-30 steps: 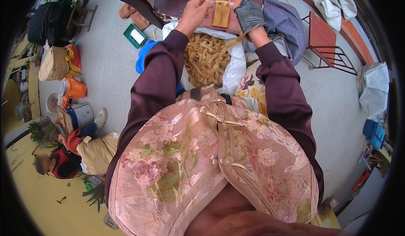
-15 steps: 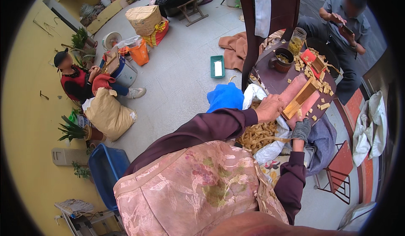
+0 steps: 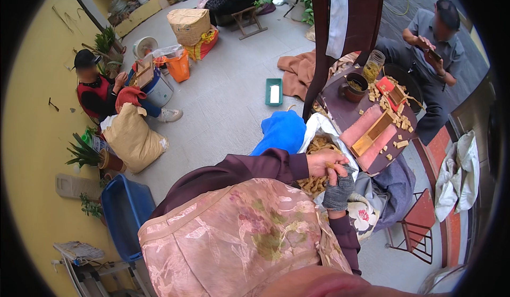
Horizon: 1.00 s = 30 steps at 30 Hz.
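Above an open white sack (image 3: 320, 121) full of dried tan strips (image 3: 313, 184), my two hands meet. My bare left hand (image 3: 324, 162) is closed in a pinch at a small tan strip (image 3: 331, 165). My right hand (image 3: 338, 191), in a grey fingerless glove, curls around the same strip with thumb and fingers. Part of the strip is hidden by the fingers. Just beyond them, a narrow wooden box (image 3: 374, 132) rests on a pink pad (image 3: 361, 123) on the dark red tabletop (image 3: 340, 87). Neither hand touches the box.
Cut tan pieces (image 3: 406, 123), a dark mug (image 3: 355, 86) and a glass jar (image 3: 373, 66) share the table. A dark chair (image 3: 319, 47) stands beyond. A blue bag (image 3: 280, 131) lies left of the sack. One person (image 3: 435, 47) sits right, another (image 3: 93, 87) left.
Both hands have drawn back from the wooden box toward me and left, coming together over the sack. The box stays on the pink pad.
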Each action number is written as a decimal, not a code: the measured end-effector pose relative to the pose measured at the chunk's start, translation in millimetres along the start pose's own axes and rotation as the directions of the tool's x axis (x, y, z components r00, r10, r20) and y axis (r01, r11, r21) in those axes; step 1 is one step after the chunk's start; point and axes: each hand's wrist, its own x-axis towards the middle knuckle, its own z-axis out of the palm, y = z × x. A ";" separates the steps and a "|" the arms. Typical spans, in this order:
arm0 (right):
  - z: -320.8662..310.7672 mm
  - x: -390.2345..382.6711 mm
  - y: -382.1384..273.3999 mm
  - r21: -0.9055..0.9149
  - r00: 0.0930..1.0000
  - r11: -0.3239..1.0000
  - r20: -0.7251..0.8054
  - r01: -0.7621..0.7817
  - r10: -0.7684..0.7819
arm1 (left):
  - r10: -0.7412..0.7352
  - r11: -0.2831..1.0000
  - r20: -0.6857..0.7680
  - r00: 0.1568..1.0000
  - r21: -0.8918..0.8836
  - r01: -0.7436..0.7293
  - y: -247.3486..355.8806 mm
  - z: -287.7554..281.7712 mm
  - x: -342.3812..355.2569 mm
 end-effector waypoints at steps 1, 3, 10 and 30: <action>0.2 0.7 -0.1 0.072 0.997 0.994 -0.007 -0.077 0.078 | 0.013 1.000 -0.006 1.000 -0.017 -0.013 -3.4 0.1 0.4; -0.2 3.0 1.7 0.205 0.970 0.950 -0.012 -0.237 0.245 | 0.025 0.999 -0.012 1.000 -0.048 -0.026 -14.5 -4.9 11.0; -0.3 20.4 -1.8 0.234 0.961 0.942 -0.074 -0.243 0.266 | -0.012 0.644 0.143 0.990 0.758 -0.102 7.5 0.3 -13.4; -9.9 22.5 -15.0 0.248 0.945 0.917 0.178 -0.314 0.276 | 0.767 0.047 0.411 0.492 0.729 -0.682 12.7 2.2 -19.9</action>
